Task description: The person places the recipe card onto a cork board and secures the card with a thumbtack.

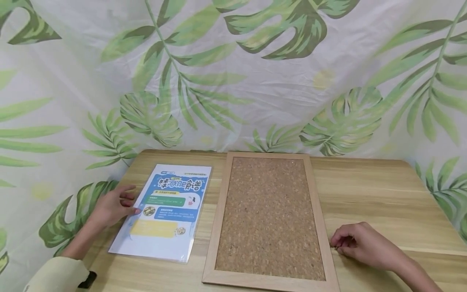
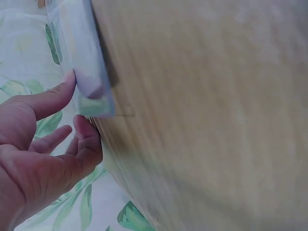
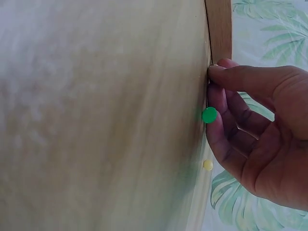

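Observation:
A laminated sheet point(image 1: 168, 239) with blue, green and yellow print lies left of a wood-framed cork board point(image 1: 271, 219). At the sheet's left edge is my left hand point(image 1: 113, 207), its thumb touching the edge and its fingers spread; the left wrist view shows that thumb against the clear sheet point(image 2: 96, 103). Beside the board's lower right edge, my right hand point(image 1: 368, 245) has curled fingers, thumb and forefinger pinched on a small, mostly hidden pin. The right wrist view shows a green pin point(image 3: 209, 115) against a fingertip and a yellow pin point(image 3: 208, 165) farther down.
The wooden table point(image 1: 372, 190) extends on both sides of the board. A leaf-patterned cloth point(image 1: 233, 81) hangs behind it and at the sides. A dark object point(image 1: 88, 280) shows by my left sleeve.

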`<state>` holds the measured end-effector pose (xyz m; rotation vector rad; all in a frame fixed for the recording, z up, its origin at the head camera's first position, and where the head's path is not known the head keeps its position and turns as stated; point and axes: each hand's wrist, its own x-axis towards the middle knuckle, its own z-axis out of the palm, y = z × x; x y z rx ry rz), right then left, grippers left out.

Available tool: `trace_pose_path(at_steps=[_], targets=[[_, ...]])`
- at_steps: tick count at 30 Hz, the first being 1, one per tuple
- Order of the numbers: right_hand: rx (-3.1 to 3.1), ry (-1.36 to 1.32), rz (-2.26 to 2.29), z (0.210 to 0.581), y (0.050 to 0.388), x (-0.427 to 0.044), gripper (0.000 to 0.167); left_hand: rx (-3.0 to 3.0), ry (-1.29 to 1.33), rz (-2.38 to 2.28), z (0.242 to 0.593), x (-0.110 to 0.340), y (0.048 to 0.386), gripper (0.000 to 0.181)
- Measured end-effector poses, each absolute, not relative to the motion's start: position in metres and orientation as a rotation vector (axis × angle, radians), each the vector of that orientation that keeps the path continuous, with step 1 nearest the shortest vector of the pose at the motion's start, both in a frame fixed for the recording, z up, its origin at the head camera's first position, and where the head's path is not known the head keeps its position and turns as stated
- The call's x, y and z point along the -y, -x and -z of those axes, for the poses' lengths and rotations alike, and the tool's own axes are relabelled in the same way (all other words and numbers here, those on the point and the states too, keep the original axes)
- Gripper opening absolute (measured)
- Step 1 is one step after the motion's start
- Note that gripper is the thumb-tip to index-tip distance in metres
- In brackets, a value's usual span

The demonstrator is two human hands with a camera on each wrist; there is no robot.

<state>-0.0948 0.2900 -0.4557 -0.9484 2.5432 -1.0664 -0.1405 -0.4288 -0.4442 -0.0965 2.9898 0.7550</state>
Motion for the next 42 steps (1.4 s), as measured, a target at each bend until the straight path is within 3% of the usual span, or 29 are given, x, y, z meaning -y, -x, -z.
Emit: trace_pose_path(at_steps=[8,17,26,42], targets=[[-2.554,1.039,1.076,0.457,0.094,-0.286,0.022,-2.913,0.017,-0.887,0.444,0.432,0.141,0.082],[-2.559,0.927,1.034,0.453,0.095,-0.285,0.016,-2.883,-0.132,-1.082,0.441,0.435,0.134,0.083],[-2.602,0.884,1.044,0.453,0.092,-0.282,0.022,-2.867,-0.19,-1.146,0.439,0.438,0.128,0.083],[-2.633,0.806,1.005,0.447,0.092,-0.282,0.017,-2.703,-0.12,-1.449,0.428,0.44,0.117,0.077]])
